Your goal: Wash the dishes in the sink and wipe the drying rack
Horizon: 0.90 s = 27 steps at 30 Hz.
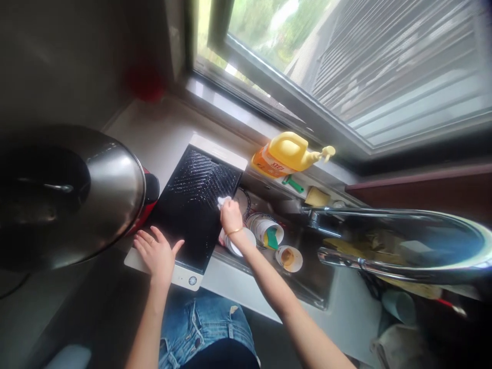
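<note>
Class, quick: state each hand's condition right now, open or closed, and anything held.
Left hand: open, resting on the panel, holding nothing.
Right hand: closed, holding a white cloth.

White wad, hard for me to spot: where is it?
Near the head view's middle, the white wad is in the right hand, at the right edge of the black panel beside the sink.

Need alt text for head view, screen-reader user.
The right hand holds a crumpled white wad at the right edge of a wet, black-topped induction cooktop; the left hand rests on its near edge. Rightward, a sink holds white cups; a yellow pump bottle is by the window.
</note>
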Each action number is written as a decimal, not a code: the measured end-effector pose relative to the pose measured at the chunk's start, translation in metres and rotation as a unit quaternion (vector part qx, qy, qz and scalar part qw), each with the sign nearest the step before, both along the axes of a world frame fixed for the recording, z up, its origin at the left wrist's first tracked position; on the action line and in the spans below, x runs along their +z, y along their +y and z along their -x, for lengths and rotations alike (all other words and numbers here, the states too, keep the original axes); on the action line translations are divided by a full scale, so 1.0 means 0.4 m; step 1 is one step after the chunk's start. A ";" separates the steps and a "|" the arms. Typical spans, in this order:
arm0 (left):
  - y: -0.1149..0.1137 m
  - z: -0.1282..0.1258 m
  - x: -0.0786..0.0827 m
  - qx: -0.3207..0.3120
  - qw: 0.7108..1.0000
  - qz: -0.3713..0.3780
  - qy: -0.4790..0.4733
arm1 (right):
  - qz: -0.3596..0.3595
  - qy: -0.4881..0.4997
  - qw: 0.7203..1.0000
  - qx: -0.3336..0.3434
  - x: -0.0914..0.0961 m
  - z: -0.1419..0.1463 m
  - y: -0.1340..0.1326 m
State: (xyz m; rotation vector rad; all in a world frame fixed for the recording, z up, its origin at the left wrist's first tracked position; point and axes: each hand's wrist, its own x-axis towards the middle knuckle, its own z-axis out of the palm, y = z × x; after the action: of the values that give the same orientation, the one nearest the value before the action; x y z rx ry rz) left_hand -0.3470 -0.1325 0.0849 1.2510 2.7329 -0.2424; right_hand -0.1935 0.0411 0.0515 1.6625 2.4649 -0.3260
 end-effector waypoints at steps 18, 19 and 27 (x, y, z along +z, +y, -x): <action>0.015 -0.003 0.023 0.037 0.998 0.011 -0.053 | -0.077 0.017 0.994 -0.081 -0.011 -0.009 0.133; 0.016 -0.003 0.023 0.038 0.998 0.010 -0.056 | -0.069 0.018 0.995 -0.072 -0.009 -0.014 0.075; 0.015 -0.002 0.023 0.034 0.998 0.011 -0.056 | 0.015 0.028 0.997 0.064 0.015 -0.055 -0.247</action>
State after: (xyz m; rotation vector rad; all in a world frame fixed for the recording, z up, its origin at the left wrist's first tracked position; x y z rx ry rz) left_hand -0.3460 -0.1265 0.0942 1.1279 2.6632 -0.1885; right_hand -0.1716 -0.0579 0.0575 1.4945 2.5789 -0.3957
